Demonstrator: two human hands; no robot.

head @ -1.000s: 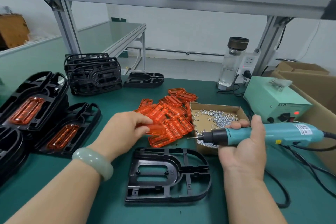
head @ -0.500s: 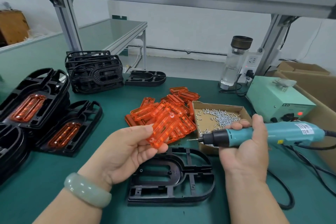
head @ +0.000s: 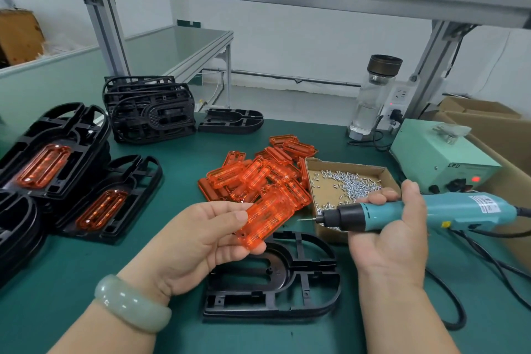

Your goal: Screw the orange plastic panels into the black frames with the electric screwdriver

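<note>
My left hand (head: 201, 241) holds one orange plastic panel (head: 267, 217) by its lower end, palm up, above the left part of an empty black frame (head: 275, 282) that lies flat on the green mat. My right hand (head: 390, 236) grips the teal electric screwdriver (head: 416, 214), which lies level with its bit pointing left toward the panel, a short gap away. Behind the held panel lies a heap of orange panels (head: 258, 172). A shallow cardboard tray of small silver screws (head: 344, 184) sits just behind the screwdriver's tip.
At the left lie black frames with orange panels fitted (head: 57, 158) (head: 106, 204). A stack of empty black frames (head: 149, 109) and a single frame (head: 232, 121) stand at the back. A power supply box (head: 442, 158), a glass bottle (head: 373, 95), cardboard boxes and the screwdriver cable (head: 448, 296) fill the right side.
My left hand took one orange panel from the heap, lifted it and turned palm up over the black frame. The right hand with the screwdriver stayed nearly still.
</note>
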